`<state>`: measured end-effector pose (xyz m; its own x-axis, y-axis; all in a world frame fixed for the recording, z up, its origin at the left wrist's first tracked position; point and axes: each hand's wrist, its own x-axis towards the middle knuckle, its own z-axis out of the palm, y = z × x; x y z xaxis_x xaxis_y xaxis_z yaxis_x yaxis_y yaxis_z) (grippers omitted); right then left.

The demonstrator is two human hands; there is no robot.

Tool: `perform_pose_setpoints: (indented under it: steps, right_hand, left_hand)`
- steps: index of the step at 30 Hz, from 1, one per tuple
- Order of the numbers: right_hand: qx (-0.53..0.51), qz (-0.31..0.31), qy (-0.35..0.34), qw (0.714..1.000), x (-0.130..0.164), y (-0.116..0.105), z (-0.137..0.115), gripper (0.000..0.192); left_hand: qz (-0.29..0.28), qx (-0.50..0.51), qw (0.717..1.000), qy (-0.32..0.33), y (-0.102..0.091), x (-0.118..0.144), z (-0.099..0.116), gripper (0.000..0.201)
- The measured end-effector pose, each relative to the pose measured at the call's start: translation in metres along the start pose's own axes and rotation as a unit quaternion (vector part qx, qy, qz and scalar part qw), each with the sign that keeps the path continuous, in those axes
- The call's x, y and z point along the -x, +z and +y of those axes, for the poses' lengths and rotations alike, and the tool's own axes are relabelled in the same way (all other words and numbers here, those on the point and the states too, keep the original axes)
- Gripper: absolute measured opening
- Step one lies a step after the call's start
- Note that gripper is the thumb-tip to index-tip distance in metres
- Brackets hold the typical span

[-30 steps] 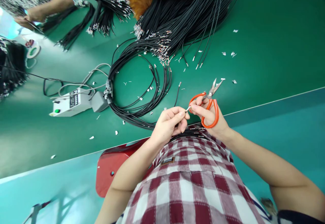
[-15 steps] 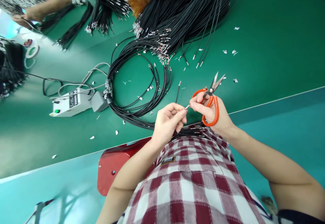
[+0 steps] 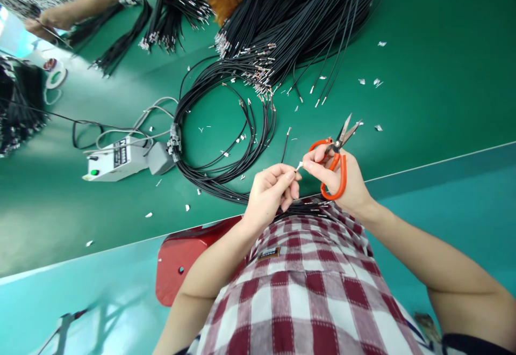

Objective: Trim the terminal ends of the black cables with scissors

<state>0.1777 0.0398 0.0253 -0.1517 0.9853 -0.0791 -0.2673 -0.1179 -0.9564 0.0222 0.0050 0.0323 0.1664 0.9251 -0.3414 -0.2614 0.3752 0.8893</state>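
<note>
My left hand [image 3: 271, 191] pinches a black cable [image 3: 286, 145] close to its end, and the stripped pale tip pokes out past the thumb. Thumb and forefinger of my right hand [image 3: 336, 175] meet at that tip, with a small white scrap [image 3: 299, 166] between the two hands. Looped around the fingers of my right hand are orange-handled scissors [image 3: 337, 145], their blades parted and pointing away from me. More black cables [image 3: 302, 210] lie across my lap at the table edge.
A coiled cable bundle [image 3: 193, 169] lies left of centre, beside a white box with a green button [image 3: 116, 159]. A large pile of black cables [image 3: 298, 27] covers the back. White scraps [image 3: 378, 82] dot the green table. Another person's hand [image 3: 56, 17] works at far left.
A white scrap now shows between my fingertips at the cable end, where the tip was gripped before. The scissors stay in my right hand. The view has shifted slightly.
</note>
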Motion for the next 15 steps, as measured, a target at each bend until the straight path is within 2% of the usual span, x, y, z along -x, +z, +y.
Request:
perform_pose_setpoints:
  steps: [7,10,13,15]
  right_hand:
    - [0.004,0.006,0.01,1.0,-0.002,0.001,0.003,0.04]
    - [0.045,-0.003,0.013,0.999,0.0,-0.004,0.004,0.037]
    - [0.119,-0.068,0.031,0.99,0.005,-0.018,0.005,0.042]
    - [0.2,-0.127,0.063,0.969,0.009,-0.03,0.005,0.046]
  left_hand:
    - [0.009,0.0,1.0,-0.014,0.0,-0.003,0.001,0.029]
    - [0.013,0.005,1.0,-0.008,0.0,-0.003,0.002,0.028]
    - [0.02,0.014,1.0,-0.004,-0.001,-0.003,0.004,0.028]
    - [0.024,0.021,0.999,-0.004,-0.001,-0.003,0.005,0.029]
